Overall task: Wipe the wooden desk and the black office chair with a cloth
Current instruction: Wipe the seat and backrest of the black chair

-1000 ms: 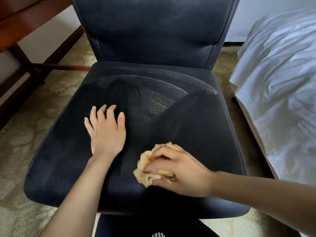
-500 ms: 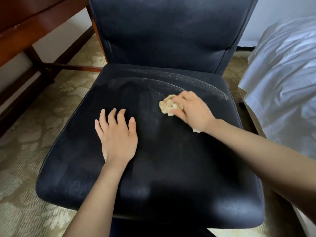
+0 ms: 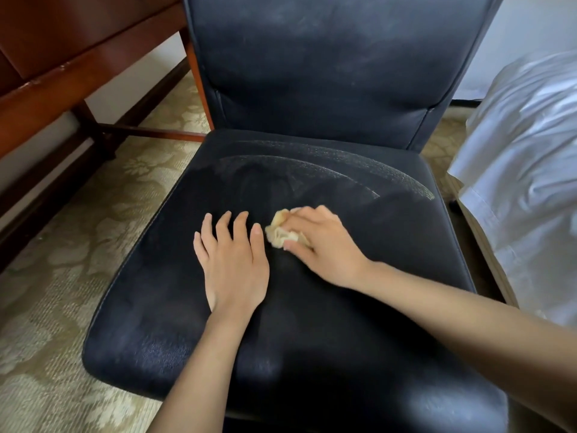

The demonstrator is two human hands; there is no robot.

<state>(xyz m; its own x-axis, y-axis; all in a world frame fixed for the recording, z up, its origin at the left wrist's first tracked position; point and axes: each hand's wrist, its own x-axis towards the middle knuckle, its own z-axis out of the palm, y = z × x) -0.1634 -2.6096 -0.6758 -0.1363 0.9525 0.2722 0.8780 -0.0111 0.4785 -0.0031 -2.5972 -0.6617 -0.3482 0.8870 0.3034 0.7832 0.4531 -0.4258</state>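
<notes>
Two hands are laid on the seat of the black chair (image 3: 374,276). How is each grip set?

The left hand (image 3: 232,264) is pressed flat on the seat, palm down. Its fingers are held straight and slightly spread, pointed toward the backrest (image 3: 327,64), and nothing is held in that grip. The grip of the right hand (image 3: 324,245) is closed round the cloth (image 3: 282,234), with the fingers curled over it.

Where is the cloth found, and which way is it pointed?

It is pressed onto the middle of the seat, just beside the left hand. It is bunched into a pale yellow wad, so no clear long axis can be made out. The exposed part is pushed out from under the fingers toward the left hand.

And how is the chair turned?

Its front edge is turned toward the person, and the backrest is raised at the far side. Pale curved streaks are drawn across the rear of the seat.

What is seen around it?

The wooden worktop (image 3: 62,73) is seen at the upper left, white bedding (image 3: 524,182) at the right, and a patterned carpet (image 3: 62,276) underneath.
</notes>
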